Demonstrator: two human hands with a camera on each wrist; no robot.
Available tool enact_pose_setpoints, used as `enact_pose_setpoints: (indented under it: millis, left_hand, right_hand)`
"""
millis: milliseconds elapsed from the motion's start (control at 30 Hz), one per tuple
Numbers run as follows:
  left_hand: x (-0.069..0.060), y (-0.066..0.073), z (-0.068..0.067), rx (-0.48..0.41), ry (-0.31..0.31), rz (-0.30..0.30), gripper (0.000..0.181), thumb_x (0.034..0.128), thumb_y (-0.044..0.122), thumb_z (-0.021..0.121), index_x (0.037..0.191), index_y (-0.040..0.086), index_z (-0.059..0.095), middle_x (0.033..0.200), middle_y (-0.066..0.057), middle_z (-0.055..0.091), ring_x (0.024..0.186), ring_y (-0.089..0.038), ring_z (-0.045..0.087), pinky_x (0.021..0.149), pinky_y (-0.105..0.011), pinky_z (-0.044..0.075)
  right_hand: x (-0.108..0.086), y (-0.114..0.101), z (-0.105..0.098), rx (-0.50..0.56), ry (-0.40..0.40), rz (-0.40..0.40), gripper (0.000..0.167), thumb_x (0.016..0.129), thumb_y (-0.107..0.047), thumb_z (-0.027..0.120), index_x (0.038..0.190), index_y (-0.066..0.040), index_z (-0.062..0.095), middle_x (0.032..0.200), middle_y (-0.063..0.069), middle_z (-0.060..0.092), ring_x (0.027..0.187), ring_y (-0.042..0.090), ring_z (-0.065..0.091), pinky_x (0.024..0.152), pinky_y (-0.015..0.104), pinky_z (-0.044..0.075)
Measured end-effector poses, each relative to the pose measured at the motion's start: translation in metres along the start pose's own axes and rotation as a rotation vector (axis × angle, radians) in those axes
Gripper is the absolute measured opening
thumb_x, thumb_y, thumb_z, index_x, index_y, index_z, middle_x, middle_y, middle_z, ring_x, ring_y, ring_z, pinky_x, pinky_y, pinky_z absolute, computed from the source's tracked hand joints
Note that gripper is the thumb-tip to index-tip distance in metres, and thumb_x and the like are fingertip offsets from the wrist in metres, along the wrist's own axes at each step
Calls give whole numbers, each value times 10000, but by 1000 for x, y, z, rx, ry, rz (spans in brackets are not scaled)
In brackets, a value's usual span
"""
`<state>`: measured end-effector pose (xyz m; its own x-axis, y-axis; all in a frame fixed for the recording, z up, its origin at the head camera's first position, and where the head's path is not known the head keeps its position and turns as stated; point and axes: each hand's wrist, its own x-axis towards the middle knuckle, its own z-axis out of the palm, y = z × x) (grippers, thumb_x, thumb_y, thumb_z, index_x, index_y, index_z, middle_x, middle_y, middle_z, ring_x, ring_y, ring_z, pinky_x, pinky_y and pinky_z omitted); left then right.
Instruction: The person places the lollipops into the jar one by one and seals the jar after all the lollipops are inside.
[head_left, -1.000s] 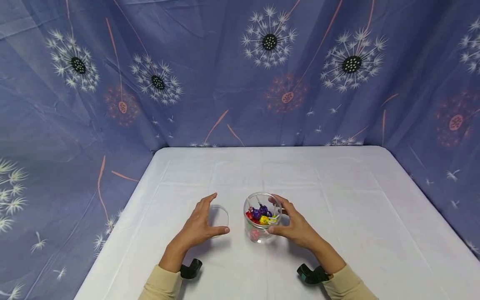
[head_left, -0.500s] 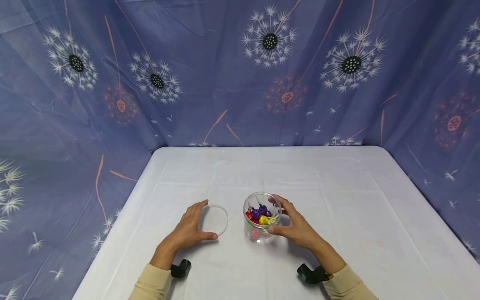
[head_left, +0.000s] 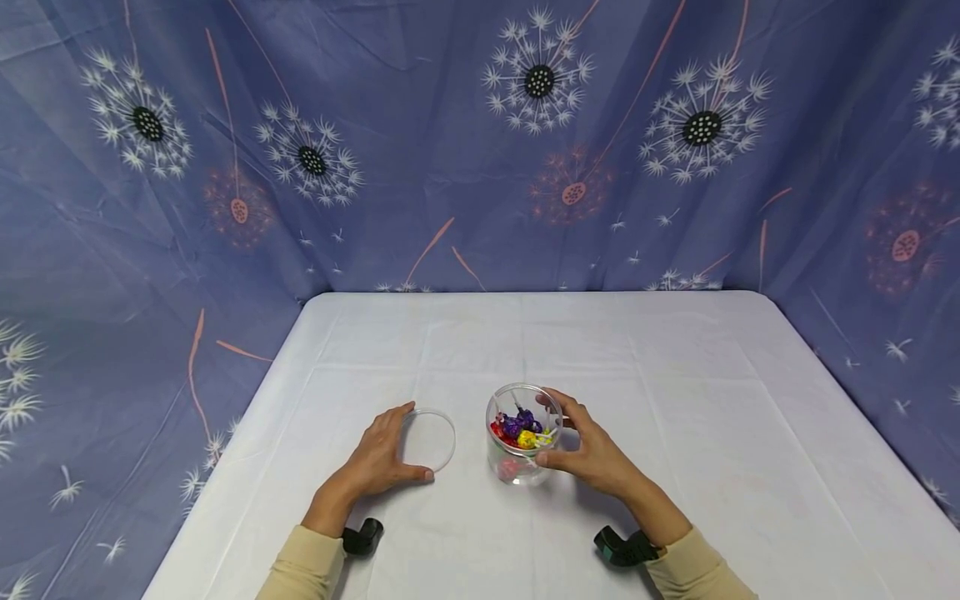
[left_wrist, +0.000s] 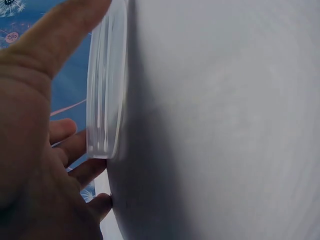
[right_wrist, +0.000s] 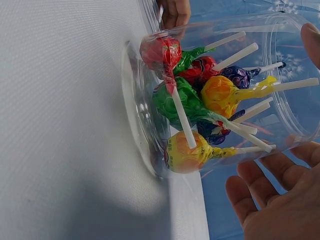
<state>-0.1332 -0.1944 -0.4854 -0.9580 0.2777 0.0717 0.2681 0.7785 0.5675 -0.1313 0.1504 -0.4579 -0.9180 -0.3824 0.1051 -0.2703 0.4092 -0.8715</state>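
A clear round jar (head_left: 517, 467) stands upright on the white table, without a lid on its mouth. Several wrapped lollipops (right_wrist: 182, 102) in red, green, yellow and purple lie inside, their white sticks pointing up toward the rim. My right hand (head_left: 596, 454) holds the jar from its right side, thumb in front and fingers behind. Left of the jar, a clear round lid (head_left: 454, 446) lies flat on the table. The left hand (head_left: 378, 454) curves round the lid's left side, thumb and fingertips at its edge; the left wrist view shows the lid (left_wrist: 105, 100) between them.
The white tablecloth (head_left: 660, 358) spreads around and beyond both hands. A blue curtain (head_left: 450, 150) with dandelion prints hangs behind the table and at both sides. Black wrist devices (head_left: 363, 537) sit below each hand.
My left hand has moved left and down from over the lid to its left edge, leaving more of the lid in view. The right hand and the jar have stayed in place.
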Motion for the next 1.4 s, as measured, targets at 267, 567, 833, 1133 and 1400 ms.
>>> enact_pose_setpoints:
  millis: [267, 567, 833, 1133, 1400]
  left_hand:
    - [0, 0, 1, 13, -37, -17, 1102, 599, 451, 856, 1446, 28, 294, 1417, -196, 403, 1339, -373, 344, 1087, -529, 280]
    - [0, 0, 3, 32, -42, -14, 1084, 607, 418, 858, 1440, 11, 296, 1412, -203, 407, 1339, -377, 343, 1090, -529, 275]
    - [-1, 6, 0, 10, 1, -16, 1056, 620, 399, 855, 1440, 35, 299, 1402, -163, 417, 1317, -352, 374, 1077, -517, 293]
    - [5, 30, -18, 5, 1, 20, 1071, 634, 414, 845, 1468, 95, 254, 1447, -108, 370, 1350, -305, 344, 1096, -528, 263]
    - [6, 54, -30, 40, 7, 100, 1083, 622, 444, 841, 1469, 96, 262, 1449, -81, 372, 1350, -257, 351, 1104, -521, 263]
  right_hand:
    - [0, 0, 0, -3, -10, 58, 830, 763, -354, 774, 1445, -312, 303, 1442, 99, 391, 1243, 420, 445, 933, 610, 400]
    - [-1, 0, 0, 5, -10, 55, 838, 765, -342, 773, 1454, -263, 304, 1443, 93, 399, 1236, 413, 448, 934, 602, 401]
    - [-1, 1, 0, 6, -4, 31, 839, 764, -336, 776, 1455, -263, 305, 1446, 94, 402, 1227, 410, 454, 941, 598, 396]
    - [-1, 1, -1, -2, 2, 39, 817, 765, -345, 774, 1439, -326, 311, 1443, 92, 401, 1230, 413, 453, 926, 600, 407]
    - [0, 2, 0, -1, 4, -6, 822, 765, -325, 778, 1442, -297, 312, 1446, 85, 416, 1225, 386, 462, 953, 595, 387]
